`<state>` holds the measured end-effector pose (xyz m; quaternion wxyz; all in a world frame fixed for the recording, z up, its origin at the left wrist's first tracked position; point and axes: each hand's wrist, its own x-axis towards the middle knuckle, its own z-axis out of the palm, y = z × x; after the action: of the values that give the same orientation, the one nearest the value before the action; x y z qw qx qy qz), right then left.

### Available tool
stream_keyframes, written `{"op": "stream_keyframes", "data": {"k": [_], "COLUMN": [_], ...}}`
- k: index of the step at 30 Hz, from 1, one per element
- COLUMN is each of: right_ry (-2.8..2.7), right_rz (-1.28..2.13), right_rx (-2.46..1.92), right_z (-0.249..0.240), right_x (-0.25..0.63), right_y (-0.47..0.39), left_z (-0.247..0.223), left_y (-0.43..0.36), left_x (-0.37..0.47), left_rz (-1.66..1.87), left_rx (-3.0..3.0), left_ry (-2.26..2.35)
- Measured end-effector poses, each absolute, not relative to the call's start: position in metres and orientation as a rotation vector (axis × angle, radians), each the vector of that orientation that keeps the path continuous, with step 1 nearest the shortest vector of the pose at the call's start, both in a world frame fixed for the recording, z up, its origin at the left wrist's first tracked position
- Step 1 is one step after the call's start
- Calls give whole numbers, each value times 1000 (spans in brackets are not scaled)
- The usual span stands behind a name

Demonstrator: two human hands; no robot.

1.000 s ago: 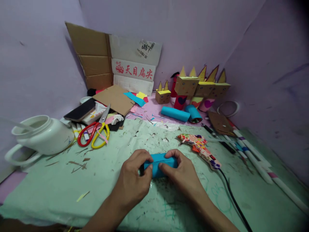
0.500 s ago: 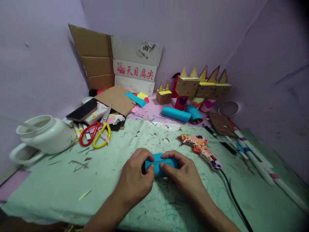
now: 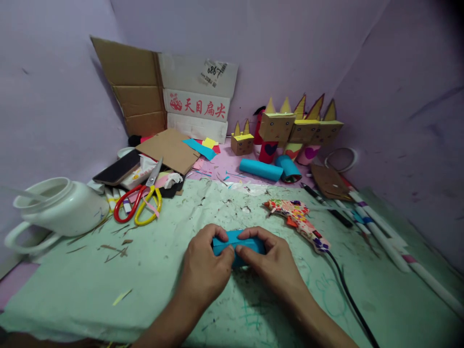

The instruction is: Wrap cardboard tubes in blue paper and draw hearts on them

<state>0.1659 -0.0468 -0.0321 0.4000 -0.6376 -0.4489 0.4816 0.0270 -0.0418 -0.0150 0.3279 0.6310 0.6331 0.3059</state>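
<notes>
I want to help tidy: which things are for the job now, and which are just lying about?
Probably for the job:
- blue paper, in left hand and right hand
- glue gun, maybe scissors

Probably just lying about:
- black phone
- white pot

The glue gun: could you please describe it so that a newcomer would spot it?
On the green-covered table, look beyond and right of the right hand. The glue gun lies there; unlike the nearby black pen, it is flower-patterned and trails a black cord.
</notes>
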Motion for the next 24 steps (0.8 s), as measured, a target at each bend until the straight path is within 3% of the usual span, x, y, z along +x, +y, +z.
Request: {"op": "stream_keyframes", "data": {"k": [12,20,24], "right_ry": [-1117,-1122,-1134], "right_rz": [1230,1233,1228], "right_rx": [-1604,-1640,-1641], "right_z": [-32,-32,-33], "right_x": [166,167,168], "right_y": [-47,-46,-47], "left_z": [-12,-7,-5], "left_y": [-41,-27,-25], "left_x": [24,0,-10], "left_rz": [782,1046,969], "left_rx": [1635,1078,1007], "left_ry": [1587,1404,1400]}}
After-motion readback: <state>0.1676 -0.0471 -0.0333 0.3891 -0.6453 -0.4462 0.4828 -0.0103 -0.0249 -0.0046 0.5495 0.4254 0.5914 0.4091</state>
